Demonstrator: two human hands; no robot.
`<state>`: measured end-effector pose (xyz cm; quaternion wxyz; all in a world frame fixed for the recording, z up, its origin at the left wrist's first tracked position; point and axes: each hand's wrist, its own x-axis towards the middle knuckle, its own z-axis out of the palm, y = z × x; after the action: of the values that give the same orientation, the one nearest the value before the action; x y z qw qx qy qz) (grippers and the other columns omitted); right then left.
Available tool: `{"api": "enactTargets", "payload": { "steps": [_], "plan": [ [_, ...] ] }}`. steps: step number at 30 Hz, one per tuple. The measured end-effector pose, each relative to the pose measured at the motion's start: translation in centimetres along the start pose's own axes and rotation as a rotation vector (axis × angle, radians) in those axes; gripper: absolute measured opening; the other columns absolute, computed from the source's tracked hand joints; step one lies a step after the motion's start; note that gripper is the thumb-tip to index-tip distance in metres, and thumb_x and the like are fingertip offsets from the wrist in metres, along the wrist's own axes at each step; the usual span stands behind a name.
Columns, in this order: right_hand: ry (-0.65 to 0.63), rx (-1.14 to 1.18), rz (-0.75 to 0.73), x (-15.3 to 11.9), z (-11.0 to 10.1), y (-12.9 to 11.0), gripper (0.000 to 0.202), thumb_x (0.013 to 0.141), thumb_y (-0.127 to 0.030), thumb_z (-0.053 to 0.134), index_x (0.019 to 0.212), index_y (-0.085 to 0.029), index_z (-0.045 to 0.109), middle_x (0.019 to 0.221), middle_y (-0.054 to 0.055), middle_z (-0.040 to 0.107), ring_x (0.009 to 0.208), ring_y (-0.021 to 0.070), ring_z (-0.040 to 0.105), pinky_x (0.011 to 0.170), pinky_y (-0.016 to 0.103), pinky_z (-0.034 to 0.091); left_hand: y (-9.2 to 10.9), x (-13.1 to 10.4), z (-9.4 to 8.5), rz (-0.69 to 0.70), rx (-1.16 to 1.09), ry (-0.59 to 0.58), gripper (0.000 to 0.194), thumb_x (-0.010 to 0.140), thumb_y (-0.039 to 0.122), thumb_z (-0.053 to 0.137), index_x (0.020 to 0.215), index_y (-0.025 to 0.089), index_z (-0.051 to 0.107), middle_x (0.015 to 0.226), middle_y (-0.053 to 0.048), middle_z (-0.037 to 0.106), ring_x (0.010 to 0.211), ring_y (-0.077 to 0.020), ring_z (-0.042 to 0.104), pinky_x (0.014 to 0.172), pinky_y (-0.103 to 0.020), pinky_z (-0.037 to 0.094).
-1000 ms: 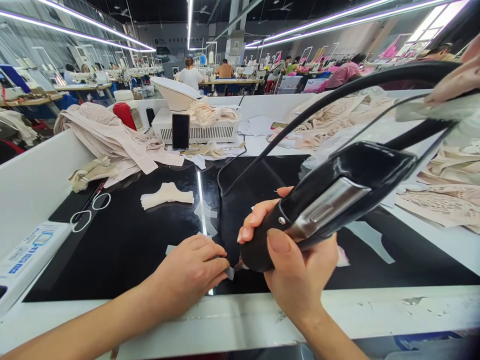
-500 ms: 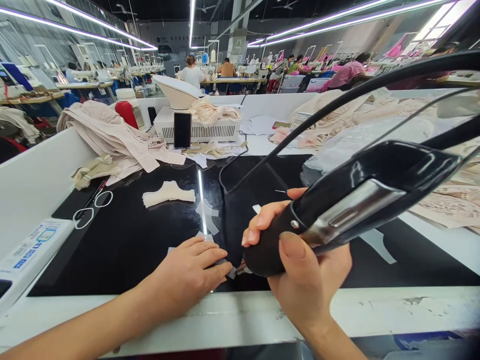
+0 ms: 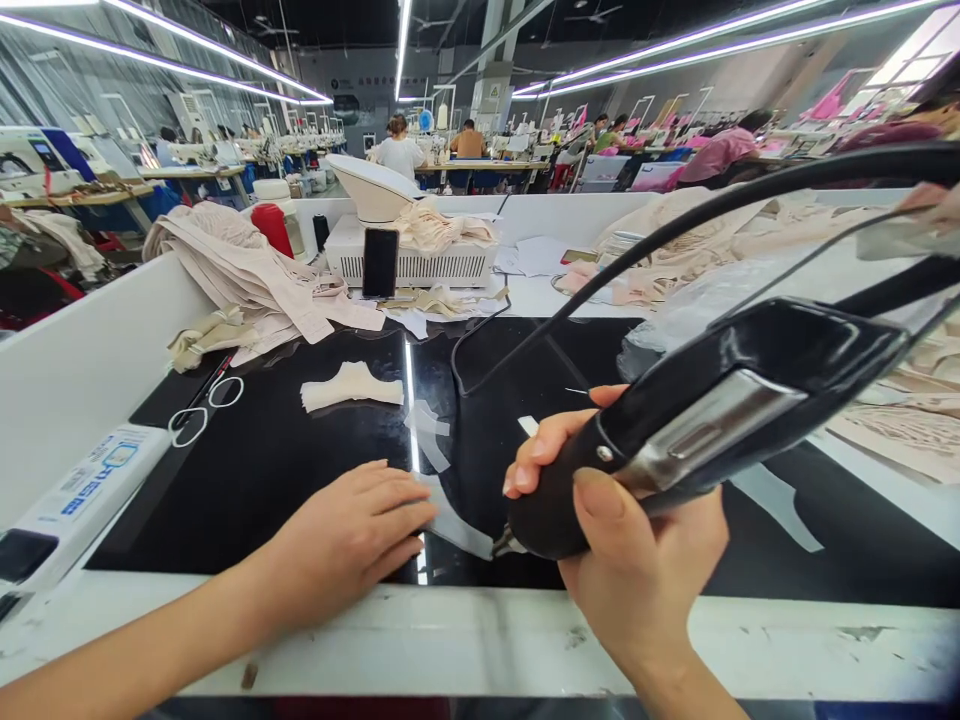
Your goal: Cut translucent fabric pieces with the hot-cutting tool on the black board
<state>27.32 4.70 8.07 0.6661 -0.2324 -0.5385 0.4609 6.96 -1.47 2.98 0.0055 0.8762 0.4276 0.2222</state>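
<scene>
My left hand [image 3: 349, 530] lies flat, fingers stretched out, on the left end of a curved translucent strip [image 3: 459, 528] on the black mat [image 3: 315, 480]. My right hand [image 3: 637, 560] is wrapped round a black corded hand tool [image 3: 712, 420] with a metal lever along its side. The tool's thin metal tip [image 3: 506, 545] is at the right end of the strip; whether it touches, I cannot tell. Just beyond my left hand lie more translucent pieces [image 3: 429, 432] and a cream fabric piece [image 3: 352, 387]. Another translucent piece [image 3: 780, 505] is right of my right hand.
White-handled scissors [image 3: 206, 410] and a white box [image 3: 94, 485] sit at the left. Beige fabric [image 3: 262, 270] is heaped behind, near a phone [image 3: 380, 262] leaning on a white machine [image 3: 450, 265]. The tool's black cable [image 3: 622, 260] arches across the right side.
My left hand has drawn back left along the strip, uncovering more of its right part. The tool is still in my right hand. The whole view has shifted slightly.
</scene>
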Motion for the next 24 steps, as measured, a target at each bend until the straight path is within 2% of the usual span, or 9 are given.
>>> {"api": "enactTargets", "payload": {
  "steps": [4, 10, 14, 19, 24],
  "plan": [
    [0.06, -0.003, 0.003, 1.0, 0.3, -0.5, 0.038, 0.076, -0.039, 0.084, 0.105, -0.027, 0.062, 0.073, -0.004, 0.067, 0.051, 0.0166, 0.06, 0.047, 0.033, 0.053, -1.3, -2.1, -1.9, -0.156, -0.038, 0.01, 0.028, 0.102, 0.03, 0.057, 0.126, 0.018, 0.064, 0.124, -0.009, 0.068, 0.118, -0.0223, 0.063, 0.106, -0.04, 0.053],
    [0.041, 0.072, 0.048, 1.6, 2.2, -0.8, 0.046, 0.069, -0.043, 0.089, 0.103, -0.027, 0.062, 0.07, -0.004, 0.066, 0.05, 0.0171, 0.059, 0.045, 0.033, 0.052, -0.6, -3.5, -2.0, -0.309, -0.129, 0.025, 0.027, 0.092, 0.024, 0.072, 0.118, 0.02, 0.068, 0.123, -0.008, 0.067, 0.117, -0.0218, 0.062, 0.105, -0.038, 0.052],
    [-0.005, 0.115, 0.029, 1.0, 4.3, 0.2, 0.042, 0.074, -0.04, 0.085, 0.105, -0.026, 0.06, 0.071, -0.005, 0.066, 0.05, 0.0167, 0.059, 0.046, 0.033, 0.052, -0.4, -3.5, -1.6, -0.361, -0.196, 0.034, 0.02, 0.092, 0.022, 0.071, 0.112, 0.021, 0.068, 0.123, -0.006, 0.067, 0.116, -0.0214, 0.062, 0.108, -0.039, 0.049],
    [-0.062, 0.163, 0.033, 0.3, 7.0, 2.1, 0.041, 0.079, -0.04, 0.081, 0.11, -0.027, 0.058, 0.074, -0.005, 0.066, 0.053, 0.0157, 0.06, 0.049, 0.032, 0.053, -1.0, -3.7, -1.3, -0.434, -0.296, 0.046, 0.017, 0.093, 0.02, 0.07, 0.11, 0.022, 0.068, 0.125, -0.004, 0.067, 0.116, -0.0203, 0.062, 0.105, -0.035, 0.049],
    [-0.089, 0.176, 0.032, 0.1, 8.6, 3.2, 0.041, 0.08, -0.041, 0.08, 0.11, -0.027, 0.056, 0.073, -0.005, 0.065, 0.051, 0.0155, 0.059, 0.047, 0.031, 0.05, -1.2, -3.6, -1.5, -0.536, -0.475, 0.178, 0.019, 0.1, 0.016, 0.053, 0.111, 0.022, 0.067, 0.115, -0.002, 0.07, 0.111, -0.0168, 0.063, 0.103, -0.031, 0.048]
  ]
}}
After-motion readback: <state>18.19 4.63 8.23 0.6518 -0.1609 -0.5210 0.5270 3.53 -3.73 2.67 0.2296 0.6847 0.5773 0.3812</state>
